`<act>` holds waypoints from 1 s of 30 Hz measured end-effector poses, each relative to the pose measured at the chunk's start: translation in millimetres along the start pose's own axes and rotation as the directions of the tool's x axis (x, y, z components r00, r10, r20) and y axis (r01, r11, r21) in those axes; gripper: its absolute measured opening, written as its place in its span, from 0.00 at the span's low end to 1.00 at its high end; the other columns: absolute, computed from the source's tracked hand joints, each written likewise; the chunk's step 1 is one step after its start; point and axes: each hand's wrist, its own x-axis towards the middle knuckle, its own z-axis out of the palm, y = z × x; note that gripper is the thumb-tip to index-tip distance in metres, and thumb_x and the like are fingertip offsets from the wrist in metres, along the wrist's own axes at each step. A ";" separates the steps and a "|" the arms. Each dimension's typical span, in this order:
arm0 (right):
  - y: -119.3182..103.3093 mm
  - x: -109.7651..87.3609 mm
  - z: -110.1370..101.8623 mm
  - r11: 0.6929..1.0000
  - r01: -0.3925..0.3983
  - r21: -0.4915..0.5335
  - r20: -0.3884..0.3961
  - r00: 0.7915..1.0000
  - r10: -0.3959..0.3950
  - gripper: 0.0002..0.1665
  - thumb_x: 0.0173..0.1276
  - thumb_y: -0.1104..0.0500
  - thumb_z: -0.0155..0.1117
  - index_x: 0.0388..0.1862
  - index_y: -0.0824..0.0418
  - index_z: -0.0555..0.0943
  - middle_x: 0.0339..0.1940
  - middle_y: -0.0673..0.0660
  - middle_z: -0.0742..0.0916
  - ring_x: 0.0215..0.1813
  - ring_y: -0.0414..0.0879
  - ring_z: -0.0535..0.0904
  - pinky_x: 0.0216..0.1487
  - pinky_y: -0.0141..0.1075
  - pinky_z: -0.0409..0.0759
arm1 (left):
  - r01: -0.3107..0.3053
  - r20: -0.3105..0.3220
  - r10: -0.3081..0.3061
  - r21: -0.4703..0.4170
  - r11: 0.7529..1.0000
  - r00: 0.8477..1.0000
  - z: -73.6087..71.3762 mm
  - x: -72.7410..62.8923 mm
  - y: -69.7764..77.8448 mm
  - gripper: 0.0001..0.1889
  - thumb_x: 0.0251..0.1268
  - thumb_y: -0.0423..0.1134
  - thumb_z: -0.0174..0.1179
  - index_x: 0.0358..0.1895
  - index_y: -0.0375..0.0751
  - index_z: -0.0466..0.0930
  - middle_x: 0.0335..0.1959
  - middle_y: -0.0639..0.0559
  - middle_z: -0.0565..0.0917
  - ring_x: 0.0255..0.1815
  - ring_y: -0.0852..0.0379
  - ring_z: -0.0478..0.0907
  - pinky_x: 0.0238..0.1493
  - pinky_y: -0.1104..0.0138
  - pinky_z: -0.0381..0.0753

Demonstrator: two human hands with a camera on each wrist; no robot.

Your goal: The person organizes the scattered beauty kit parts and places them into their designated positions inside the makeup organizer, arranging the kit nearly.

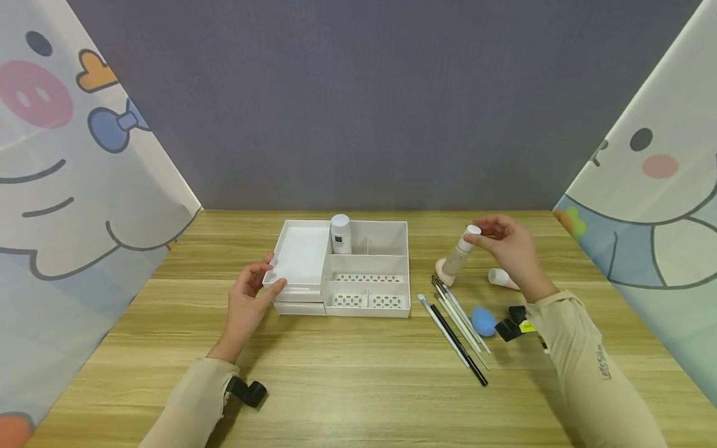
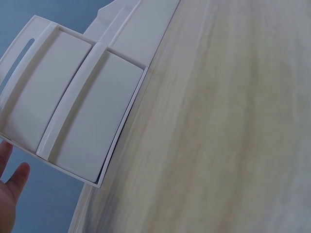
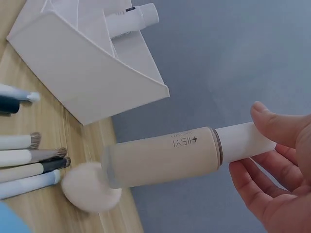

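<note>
A white desk organizer (image 1: 366, 267) with drawers and compartments stands on the wooden table. My left hand (image 1: 249, 303) rests on its left side, thumb at the top front corner; in the left wrist view two drawer fronts (image 2: 92, 116) face the camera. My right hand (image 1: 510, 246) pinches the white cap of a beige foundation bottle (image 3: 163, 158), held tilted. Below the bottle is a beige makeup sponge (image 3: 90, 187); whether they touch I cannot tell. A white bottle (image 1: 340, 235) stands in the organizer's back compartment.
Several makeup brushes (image 1: 456, 320) and a black pencil-like stick (image 1: 459, 345) lie right of the organizer. Beside them is a blue makeup sponge (image 1: 483, 322). A small white bottle or tube (image 1: 502, 278) lies under my right wrist. A grey panel (image 1: 381, 106) rises behind the table.
</note>
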 end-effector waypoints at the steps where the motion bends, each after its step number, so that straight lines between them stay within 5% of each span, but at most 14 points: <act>1: -1.2 0.6 0.7 1.000 0.000 0.012 0.001 1.000 0.000 0.22 0.63 0.57 0.75 0.52 0.66 0.79 0.37 0.34 0.84 0.41 0.33 0.81 0.41 0.23 0.77 | 0.000 0.000 0.000 0.001 1.000 1.000 0.2 0.0 0.1 0.16 0.56 0.14 0.62 0.47 0.18 0.70 0.64 0.31 0.73 0.61 0.67 0.76 0.53 0.75 0.74; 30: -36.1 26.8 33.5 0.998 0.015 0.056 0.078 0.997 -0.019 0.26 0.61 0.54 0.76 0.53 0.67 0.80 0.39 0.43 0.88 0.43 0.42 0.82 0.43 0.30 0.79 | -0.001 0.000 0.001 -0.014 1.000 1.000 -0.3 0.4 -0.2 0.16 0.56 0.15 0.62 0.47 0.18 0.70 0.64 0.30 0.73 0.63 0.63 0.75 0.54 0.74 0.74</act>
